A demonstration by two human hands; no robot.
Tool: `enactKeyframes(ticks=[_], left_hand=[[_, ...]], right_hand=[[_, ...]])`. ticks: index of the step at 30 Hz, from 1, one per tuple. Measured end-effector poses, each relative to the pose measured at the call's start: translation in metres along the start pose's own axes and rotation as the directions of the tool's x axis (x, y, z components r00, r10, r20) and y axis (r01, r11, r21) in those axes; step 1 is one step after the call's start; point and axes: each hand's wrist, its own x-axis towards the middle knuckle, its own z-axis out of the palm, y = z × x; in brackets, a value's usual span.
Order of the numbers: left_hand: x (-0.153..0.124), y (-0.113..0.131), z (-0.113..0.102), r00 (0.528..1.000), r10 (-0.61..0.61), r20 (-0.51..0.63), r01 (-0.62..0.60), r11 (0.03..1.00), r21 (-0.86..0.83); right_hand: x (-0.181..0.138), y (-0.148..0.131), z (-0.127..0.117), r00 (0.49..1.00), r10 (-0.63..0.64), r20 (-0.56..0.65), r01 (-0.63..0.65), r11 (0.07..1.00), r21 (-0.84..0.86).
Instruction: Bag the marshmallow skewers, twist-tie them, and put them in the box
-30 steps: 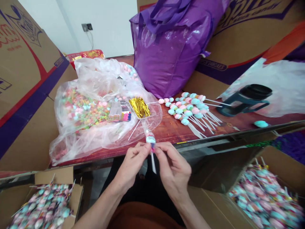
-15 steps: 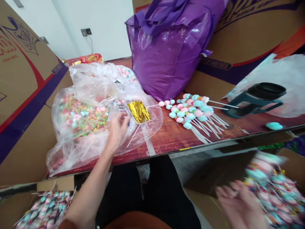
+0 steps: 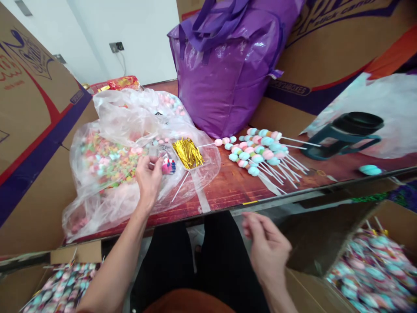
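My left hand (image 3: 149, 179) is over the clear plastic sheeting, thumb and fingers pinched together at a pale see-through edge; what they hold I cannot make out. Right beside its fingertips lie small clear packets (image 3: 168, 165) with pink and blue print. A tray of gold twist ties (image 3: 188, 153) sits just to their right, with a white stick (image 3: 180, 186) below it. Over the table's front edge hangs my right hand (image 3: 267, 248), its fingers curled in and nothing visible in them. Marshmallow skewers (image 3: 260, 150) on white sticks lie piled on the table.
Loose candies (image 3: 110, 161) fill a clear bag at left. Behind stands a purple bag (image 3: 221, 78). A dark mug (image 3: 347, 132) and a blue marshmallow (image 3: 370, 169) are at right. Below, boxes hold wrapped skewers at left (image 3: 61, 287) and right (image 3: 374, 269).
My right hand has come back leftward from the right-hand box, away from a wrapped marshmallow skewer there. My left hand has shifted left, uncovering the printed packets.
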Motion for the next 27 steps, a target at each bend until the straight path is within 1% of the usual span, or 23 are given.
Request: enactKeyframes(ticks=[1,2,3,4,5,6,7,8,9,10,11,12,13,14,15,16,17,18,22,24,27], left_hand=[[-0.015,0.007,-0.003,1.0,0.019,0.005,-0.019,0.998,-0.055],[-0.031,0.014,-0.005,0.999,0.039,0.012,-0.037,0.995,-0.091],[-0.047,0.02,-0.006,0.998,0.055,0.026,-0.052,0.991,-0.123],[-0.062,0.025,-0.007,0.998,0.059,0.037,-0.052,0.986,-0.156],[-0.077,0.029,-0.007,0.998,0.046,0.041,-0.037,0.98,-0.197],[-0.09,0.031,-0.007,0.999,0.011,0.034,-0.002,0.968,-0.252],[-0.101,0.033,-0.006,0.998,-0.055,0.019,0.058,0.944,-0.324],[-0.11,0.033,-0.006,0.99,-0.143,0.012,0.135,0.901,-0.412],[-0.117,0.033,-0.007,0.969,-0.243,0.032,0.225,0.829,-0.512],[-0.122,0.033,-0.008,0.933,-0.345,0.1,0.332,0.722,-0.607],[-0.124,0.033,-0.009,0.875,-0.43,0.221,0.457,0.584,-0.671],[-0.124,0.033,-0.01,0.796,-0.482,0.367,0.58,0.431,-0.692],[-0.123,0.033,-0.012,0.709,-0.5,0.496,0.677,0.287,-0.678],[-0.12,0.034,-0.013,0.634,-0.502,0.588,0.739,0.171,-0.652],[-0.116,0.034,-0.014,0.583,-0.507,0.635,0.768,0.09,-0.634],[-0.112,0.034,-0.014,0.562,-0.52,0.643,0.771,0.047,-0.636],[-0.108,0.035,-0.013,0.567,-0.536,0.626,0.756,0.035,-0.654],[-0.106,0.035,-0.012,0.581,-0.552,0.597,0.737,0.046,-0.675],[-0.104,0.038,-0.005,0.627,-0.597,0.5,0.696,0.141,-0.704],[-0.106,0.039,-0.003,0.66,-0.584,0.473,0.667,0.166,-0.726],[-0.103,0.037,-0.004,0.693,-0.524,0.496,0.659,0.182,-0.73]], right_hand=[[-0.011,-0.012,0.021,0.992,-0.006,0.124,0.007,1.0,-0.003],[-0.02,-0.022,0.042,0.973,-0.006,0.231,-0.001,0.999,0.032],[-0.029,-0.03,0.061,0.951,-0.015,0.308,-0.015,0.996,0.093],[-0.036,-0.036,0.079,0.922,-0.009,0.388,-0.059,0.985,0.162],[-0.041,-0.04,0.095,0.901,0.009,0.434,-0.12,0.966,0.229],[-0.044,-0.042,0.109,0.9,0.033,0.435,-0.174,0.942,0.289],[-0.046,-0.042,0.119,0.907,0.056,0.417,-0.21,0.919,0.334],[-0.047,-0.041,0.126,0.918,0.079,0.389,-0.236,0.897,0.373],[-0.047,-0.041,0.129,0.924,0.099,0.37,-0.254,0.882,0.398],[-0.045,-0.041,0.13,0.924,0.112,0.365,-0.267,0.873,0.408],[-0.044,-0.041,0.128,0.92,0.116,0.375,-0.275,0.873,0.404],[-0.042,-0.043,0.124,0.912,0.111,0.395,-0.274,0.881,0.386],[-0.04,-0.045,0.119,0.903,0.097,0.418,-0.264,0.895,0.361],[-0.038,-0.047,0.113,0.894,0.079,0.44,-0.244,0.911,0.333],[-0.036,-0.049,0.108,0.886,0.058,0.46,-0.221,0.926,0.308],[-0.034,-0.05,0.103,0.878,0.036,0.477,-0.194,0.939,0.286],[-0.032,-0.051,0.099,0.871,0.015,0.49,-0.166,0.949,0.267],[-0.03,-0.051,0.096,0.869,-0.004,0.494,-0.138,0.959,0.25],[-0.024,-0.048,0.093,0.901,-0.055,0.43,-0.009,0.99,0.144],[-0.02,-0.046,0.094,0.907,-0.057,0.417,0.015,0.995,0.103],[-0.013,-0.046,0.092,0.895,-0.059,0.443,0.027,0.997,0.078]])
